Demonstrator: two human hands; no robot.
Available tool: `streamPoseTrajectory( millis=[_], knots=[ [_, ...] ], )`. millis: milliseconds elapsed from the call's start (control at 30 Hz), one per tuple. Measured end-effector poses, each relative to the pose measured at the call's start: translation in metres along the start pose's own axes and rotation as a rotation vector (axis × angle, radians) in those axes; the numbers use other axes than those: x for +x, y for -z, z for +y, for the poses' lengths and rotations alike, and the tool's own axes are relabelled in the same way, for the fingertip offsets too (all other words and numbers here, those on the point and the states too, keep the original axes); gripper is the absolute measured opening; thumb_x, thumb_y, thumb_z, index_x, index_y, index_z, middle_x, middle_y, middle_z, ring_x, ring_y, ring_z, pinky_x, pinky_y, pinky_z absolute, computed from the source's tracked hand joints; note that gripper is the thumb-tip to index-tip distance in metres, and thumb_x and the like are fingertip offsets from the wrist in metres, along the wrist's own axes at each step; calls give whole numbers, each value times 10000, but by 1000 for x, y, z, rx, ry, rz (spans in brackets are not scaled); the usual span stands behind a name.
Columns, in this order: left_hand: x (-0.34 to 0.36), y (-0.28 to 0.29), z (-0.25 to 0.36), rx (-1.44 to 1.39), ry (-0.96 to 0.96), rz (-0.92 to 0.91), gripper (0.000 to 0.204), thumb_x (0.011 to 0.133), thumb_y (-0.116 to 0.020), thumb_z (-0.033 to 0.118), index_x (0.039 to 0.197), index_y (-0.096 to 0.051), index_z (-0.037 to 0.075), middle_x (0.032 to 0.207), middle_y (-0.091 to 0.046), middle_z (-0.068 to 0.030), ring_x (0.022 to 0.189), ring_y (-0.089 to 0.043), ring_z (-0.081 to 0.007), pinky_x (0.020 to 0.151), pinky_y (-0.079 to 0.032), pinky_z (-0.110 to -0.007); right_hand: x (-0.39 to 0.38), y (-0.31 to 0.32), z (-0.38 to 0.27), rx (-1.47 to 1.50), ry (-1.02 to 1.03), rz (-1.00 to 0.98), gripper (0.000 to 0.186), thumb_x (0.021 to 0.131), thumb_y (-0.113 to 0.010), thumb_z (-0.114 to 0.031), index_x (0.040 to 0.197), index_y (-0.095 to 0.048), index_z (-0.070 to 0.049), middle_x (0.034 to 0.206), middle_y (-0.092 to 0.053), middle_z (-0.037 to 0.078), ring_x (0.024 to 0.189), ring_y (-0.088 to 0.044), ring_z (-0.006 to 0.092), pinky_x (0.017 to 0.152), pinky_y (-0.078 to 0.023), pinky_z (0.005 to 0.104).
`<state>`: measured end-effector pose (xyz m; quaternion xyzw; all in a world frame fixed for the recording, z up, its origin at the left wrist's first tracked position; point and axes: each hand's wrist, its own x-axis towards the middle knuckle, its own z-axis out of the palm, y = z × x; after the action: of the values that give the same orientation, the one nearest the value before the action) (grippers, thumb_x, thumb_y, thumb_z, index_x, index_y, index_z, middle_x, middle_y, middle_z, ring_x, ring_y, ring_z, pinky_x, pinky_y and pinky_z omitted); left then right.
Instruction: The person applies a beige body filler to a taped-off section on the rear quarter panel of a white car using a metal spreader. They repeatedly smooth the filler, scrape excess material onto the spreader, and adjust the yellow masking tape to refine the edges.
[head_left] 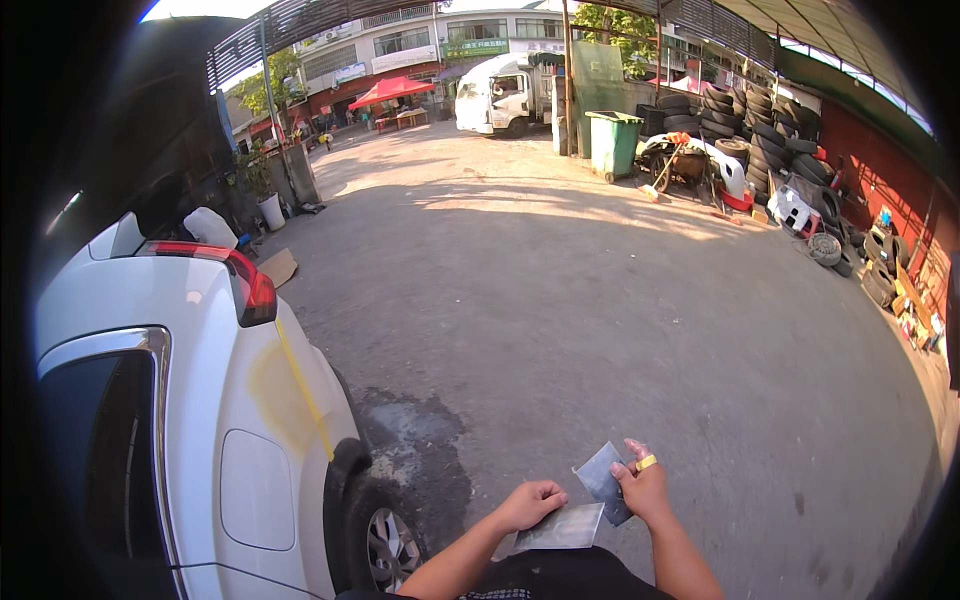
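My left hand (532, 506) is closed, fingers curled at the edge of a pale grey sheet (570, 528) that looks like the back of sandpaper. To its right, my right hand (645, 488) pinches a darker blue-grey sheet, seemingly sandpaper (603, 474), between thumb and fingers. Yellow tape (647, 462) is wrapped round a finger of that hand. The two sheets nearly meet in front of my body. At my left stands a white car (210, 400) with a dull yellow patch (278, 390) on its rear side and a strip of yellow tape (305, 385) beside it.
A wet patch (400, 435) darkens the concrete by the car's rear wheel (388, 545). Ahead are a white truck (495, 95), a green bin (612, 145) and a red canopy (392, 90). Stacked tyres (765, 125) and loose parts line the right side.
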<state>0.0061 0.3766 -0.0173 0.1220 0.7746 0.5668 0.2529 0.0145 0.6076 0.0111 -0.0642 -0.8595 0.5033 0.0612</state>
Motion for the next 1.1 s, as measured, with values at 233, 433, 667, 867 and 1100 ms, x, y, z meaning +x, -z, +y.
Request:
streamPoseTrajectory(
  millis=[233, 433, 667, 867, 1100],
  knots=[
    [15, -1, -47, -451, 84, 205, 336, 986, -463, 321, 827, -579, 48, 706, -537, 26, 677, -475, -58, 639, -407, -226, 11, 16, 1, 182, -80, -10, 510, 829, -616, -84, 1314, -460, -51, 701, -517, -2, 632, -488, 83, 597, -424, 262],
    [18, -2, -34, -650, 38, 218, 228, 973, -496, 232, 976, -591, 24, 808, -599, -3, 709, -528, -68, 652, -441, -229, 5, 5, 28, 329, -94, -59, 539, 835, -598, -30, 1340, -410, -40, 745, -501, -30, 663, -457, 49, 603, -396, 216],
    [13, -18, 10, -701, 20, 145, 245, 957, -527, 166, 1135, -551, -1, 975, -626, -36, 822, -592, -90, 742, -499, -248, 3, -23, 12, 419, -11, -68, 527, 850, -633, -91, 1331, -422, -44, 724, -535, -21, 648, -494, 54, 606, -433, 230],
    [11, -22, -4, -704, -25, 238, 221, 958, -516, 148, 1101, -582, -7, 950, -638, -26, 801, -596, -85, 728, -500, -254, 1, -39, 5, 456, 100, -21, 515, 870, -619, -108, 1329, -403, -17, 819, -608, 30, 702, -541, 70, 654, -458, 234],
    [22, -10, 6, -804, -199, 591, 187, 957, -514, 160, 1012, -588, -3, 906, -639, -33, 783, -573, -79, 716, -464, -237, -24, -28, -27, 700, 256, -244, 676, 855, -663, -127, 1404, -279, -35, 1140, -555, 116, 990, -553, 157, 858, -444, 299]
  ],
)
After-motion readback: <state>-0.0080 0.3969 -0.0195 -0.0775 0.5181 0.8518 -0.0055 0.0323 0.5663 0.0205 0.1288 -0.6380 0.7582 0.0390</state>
